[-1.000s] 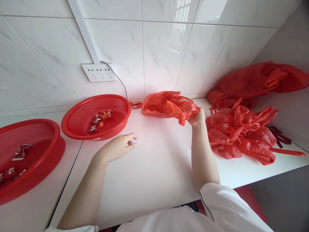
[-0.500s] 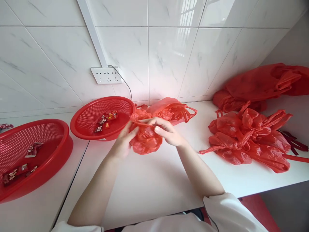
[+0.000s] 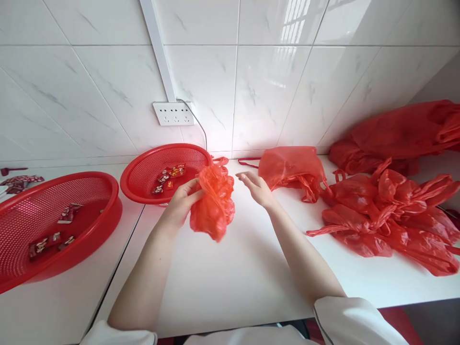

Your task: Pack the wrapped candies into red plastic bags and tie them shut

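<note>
My left hand (image 3: 182, 203) pinches a crumpled red plastic bag (image 3: 212, 203) between thumb and fingers, holding it above the white table. The bag hangs bunched up, and whether anything is inside cannot be seen. To its right, my right hand (image 3: 258, 189) is free of the bag, its fingers stretched out and apart from the thumb. Just beyond that hand a flattened red plastic bag (image 3: 289, 165) with loose handles lies near the wall. Behind my left hand stands a round red basket (image 3: 133, 184) with several small wrapped sweets (image 3: 170, 184) in it.
A larger red basket (image 3: 108, 211) with a few wrapped pieces (image 3: 68, 213) stands at the left. Several knotted red bags (image 3: 381, 211) are heaped at the right, with a big red bag (image 3: 391, 127) behind them. A socket strip (image 3: 174, 114) is fixed to the tiled wall.
My right hand has let go of the bag, which stays in my left hand and looks more drawn out. The bag by the wall has shifted right. The view has swung slightly left.
</note>
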The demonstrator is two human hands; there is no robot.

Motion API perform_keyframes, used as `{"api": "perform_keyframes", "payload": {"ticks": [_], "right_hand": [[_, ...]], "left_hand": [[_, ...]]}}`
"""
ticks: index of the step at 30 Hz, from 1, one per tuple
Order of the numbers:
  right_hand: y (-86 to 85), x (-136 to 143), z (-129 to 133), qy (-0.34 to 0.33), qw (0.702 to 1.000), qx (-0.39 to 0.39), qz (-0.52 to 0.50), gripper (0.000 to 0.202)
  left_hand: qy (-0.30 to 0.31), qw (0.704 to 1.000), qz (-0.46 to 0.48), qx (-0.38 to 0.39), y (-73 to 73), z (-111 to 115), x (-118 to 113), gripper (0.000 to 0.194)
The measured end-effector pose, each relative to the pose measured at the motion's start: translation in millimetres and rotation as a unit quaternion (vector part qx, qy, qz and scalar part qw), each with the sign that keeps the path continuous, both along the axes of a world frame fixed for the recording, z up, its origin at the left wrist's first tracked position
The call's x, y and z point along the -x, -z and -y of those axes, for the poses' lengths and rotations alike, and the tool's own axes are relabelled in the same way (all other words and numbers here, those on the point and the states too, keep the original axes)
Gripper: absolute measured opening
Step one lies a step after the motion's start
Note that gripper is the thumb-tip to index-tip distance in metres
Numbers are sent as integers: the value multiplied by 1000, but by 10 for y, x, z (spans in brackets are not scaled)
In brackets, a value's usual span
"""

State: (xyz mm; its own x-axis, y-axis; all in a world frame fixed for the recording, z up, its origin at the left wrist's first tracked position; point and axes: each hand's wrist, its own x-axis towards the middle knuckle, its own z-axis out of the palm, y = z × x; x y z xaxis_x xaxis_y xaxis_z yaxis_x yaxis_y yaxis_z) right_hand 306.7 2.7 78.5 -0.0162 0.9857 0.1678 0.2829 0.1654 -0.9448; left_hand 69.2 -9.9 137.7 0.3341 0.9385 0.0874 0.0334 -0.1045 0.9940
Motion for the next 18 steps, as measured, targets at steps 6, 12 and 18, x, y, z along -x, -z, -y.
{"api": "perform_keyframes", "payload": {"ticks": [6,12,18], "right_hand": [[-290,95,236,-150,979,-105,-95,40],[-345,-273,258,-147,981,-84,95,37],[-379,-608,302,-129,938,-137,290,32]], "left_hand": [[60,998,4,6,-1,9,-72,40],[-123,987,102,-29,34,-130,56,30],[-121,988,72,-61,46,-222,239,17]]}}
